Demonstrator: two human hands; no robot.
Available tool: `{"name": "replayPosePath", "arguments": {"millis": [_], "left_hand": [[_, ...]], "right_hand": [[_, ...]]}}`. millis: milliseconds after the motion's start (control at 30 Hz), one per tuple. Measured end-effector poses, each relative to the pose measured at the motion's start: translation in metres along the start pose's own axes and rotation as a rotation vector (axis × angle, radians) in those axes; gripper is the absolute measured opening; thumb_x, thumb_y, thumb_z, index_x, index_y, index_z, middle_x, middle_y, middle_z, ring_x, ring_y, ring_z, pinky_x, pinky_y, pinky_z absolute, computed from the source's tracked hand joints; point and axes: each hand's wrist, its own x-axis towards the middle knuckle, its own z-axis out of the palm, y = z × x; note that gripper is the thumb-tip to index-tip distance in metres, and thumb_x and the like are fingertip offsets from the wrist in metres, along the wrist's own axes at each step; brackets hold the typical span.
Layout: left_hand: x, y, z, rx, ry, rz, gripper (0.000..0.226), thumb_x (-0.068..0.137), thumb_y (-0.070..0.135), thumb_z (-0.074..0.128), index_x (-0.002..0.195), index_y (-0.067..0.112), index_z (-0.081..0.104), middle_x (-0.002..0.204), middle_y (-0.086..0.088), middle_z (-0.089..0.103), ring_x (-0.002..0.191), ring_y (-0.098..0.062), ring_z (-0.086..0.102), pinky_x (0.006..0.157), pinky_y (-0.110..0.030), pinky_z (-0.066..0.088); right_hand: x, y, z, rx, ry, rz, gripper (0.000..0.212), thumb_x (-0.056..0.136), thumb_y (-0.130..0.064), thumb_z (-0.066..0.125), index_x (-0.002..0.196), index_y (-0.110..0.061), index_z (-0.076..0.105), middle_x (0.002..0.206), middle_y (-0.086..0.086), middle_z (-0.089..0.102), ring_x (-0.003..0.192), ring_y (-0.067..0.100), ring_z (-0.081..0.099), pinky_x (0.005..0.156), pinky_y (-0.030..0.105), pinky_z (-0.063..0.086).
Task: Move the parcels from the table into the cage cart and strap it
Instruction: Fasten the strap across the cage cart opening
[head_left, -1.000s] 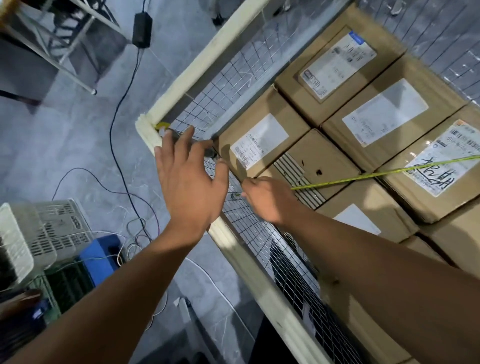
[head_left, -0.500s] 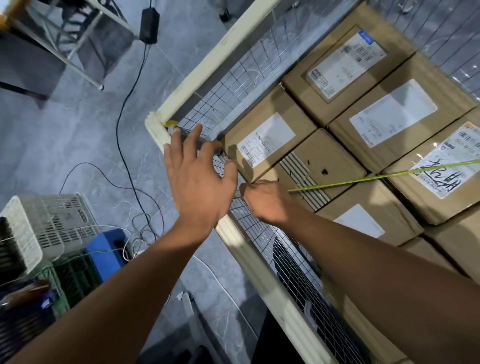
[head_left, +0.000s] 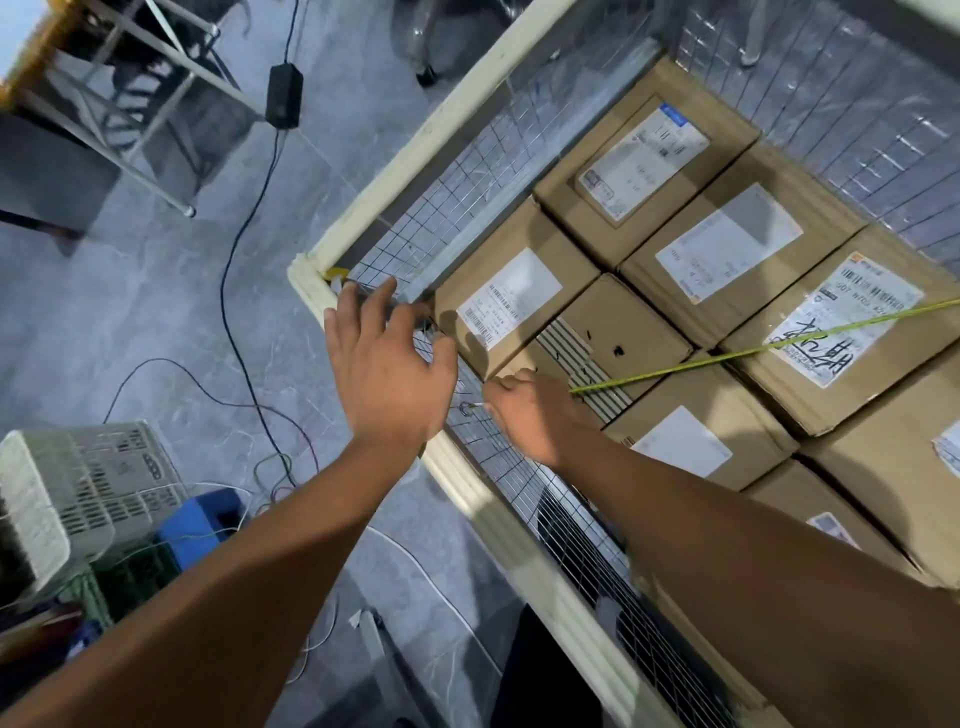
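Grey crate (head_left: 78, 483): on the floor at far left among loose cables, no part in this job.
Left hand (head_left: 387, 374): fingers spread and fairly straight against the wire mesh by the corner, holding nothing; I'd say it steadies the panel.
Cage cart (head_left: 304, 278): cream frame with mesh walls, and both hands are at its near side.
Right hand (head_left: 530, 410): curled tight, pinching the strap's end at the mesh, where a small metal hook (head_left: 469, 409) pokes out past the fingers.
Strap (head_left: 753, 349): thin, yellow-green and drawn taut, running from that pinch across the box tops and out of view at right.
Parcels (head_left: 727, 249): cardboard boxes packed edge to edge inside the cart.
Handling: the strap looks light, limp and likely springy under tension, so it's best held right behind the hook. A slip could snap it back. The boxes look rigid enough to take its pull.
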Motion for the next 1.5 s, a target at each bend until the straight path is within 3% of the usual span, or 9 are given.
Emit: {"name": "replayPosePath", "arguments": {"millis": [133,267,467,633,933,1067,1167,1367,1500], "left_hand": [[0.0,-0.003,0.002,0.062,-0.027,0.031,0.044,0.095,0.048,0.05,0.123,0.024,0.073,0.163,-0.002,0.043,0.159,-0.031,0.013,0.129,-0.05,0.003],[0.001,-0.003,0.003,0.106,-0.059,0.064,0.049,0.1,0.055,0.046,0.131,0.024,0.069,0.166,-0.002,0.038,0.159,-0.035,0.01,0.129,-0.053,-0.001],[-0.001,0.003,-0.009,0.11,-0.118,0.126,0.056,0.104,0.057,0.04,0.142,0.021,0.062,0.168,-0.006,0.034,0.16,-0.035,0.007,0.128,-0.056,-0.005],[-0.005,0.031,-0.022,0.036,-0.133,0.29,0.066,0.104,0.056,0.031,0.146,0.013,0.058,0.162,-0.01,0.046,0.158,-0.037,0.021,0.126,-0.06,0.002],[-0.023,0.207,-0.033,-0.321,-0.293,0.696,0.061,0.101,0.05,0.039,0.144,0.012,0.06,0.16,-0.008,0.046,0.159,-0.036,0.016,0.127,-0.052,-0.001],[-0.048,0.306,-0.028,-0.369,-0.373,0.888,0.05,0.107,0.047,0.044,0.14,0.015,0.063,0.154,-0.007,0.054,0.157,-0.032,0.022,0.128,-0.048,0.004],[-0.075,0.373,-0.019,-0.381,-0.399,1.049,0.046,0.107,0.044,0.049,0.134,0.012,0.067,0.144,-0.009,0.062,0.154,-0.035,0.03,0.127,-0.049,0.008],[-0.146,0.509,0.007,-0.097,-0.473,1.334,0.051,0.108,0.053,0.038,0.136,0.019,0.063,0.136,-0.009,0.064,0.136,-0.03,0.048,0.123,-0.045,0.019],[-0.185,0.574,0.025,0.207,-0.626,1.338,0.069,0.104,0.069,0.02,0.115,0.021,0.068,0.121,-0.01,0.069,0.118,-0.033,0.06,0.094,-0.044,0.041]], "right_hand": [[-0.008,-0.005,-0.01,0.019,0.051,0.057,0.032,0.106,-0.037,0.049,0.122,-0.013,0.064,0.115,0.008,0.069,0.106,0.028,0.06,0.094,0.042,0.043],[-0.031,0.003,-0.031,0.018,0.054,0.178,0.042,0.102,-0.05,0.05,0.13,-0.021,0.064,0.129,0.0,0.066,0.129,0.025,0.052,0.118,0.045,0.019],[-0.09,0.01,-0.081,0.082,0.067,0.409,0.068,0.102,-0.065,0.04,0.158,-0.026,0.04,0.165,0.002,0.038,0.156,0.025,0.024,0.126,0.051,0.006],[-0.153,0.013,-0.139,0.126,0.156,0.574,0.093,0.086,-0.086,0.018,0.161,-0.034,0.031,0.169,0.002,0.028,0.16,0.026,0.012,0.128,0.052,-0.003],[-0.31,0.04,-0.202,0.216,0.668,0.964,0.076,0.093,-0.08,0.031,0.159,-0.043,0.028,0.17,-0.006,0.024,0.16,0.012,0.003,0.129,0.053,0.004],[-0.386,0.062,-0.202,0.223,0.818,1.151,0.084,0.093,-0.08,0.031,0.161,-0.032,0.032,0.17,-0.007,0.024,0.16,0.011,0.003,0.129,0.043,-0.003],[-0.435,0.075,-0.197,0.269,0.922,1.285,0.079,0.094,-0.071,0.037,0.161,-0.03,0.032,0.17,-0.004,0.026,0.16,0.014,0.007,0.129,0.051,0.006],[-0.513,0.101,-0.183,0.285,1.065,1.399,0.083,0.093,-0.074,0.035,0.161,-0.028,0.033,0.17,-0.005,0.024,0.159,0.013,0.007,0.13,0.049,0.004],[-0.549,0.128,-0.181,0.29,1.055,1.422,0.086,0.09,-0.077,0.031,0.162,-0.029,0.03,0.171,-0.004,0.02,0.16,0.013,0.004,0.13,0.046,0.0]]}}
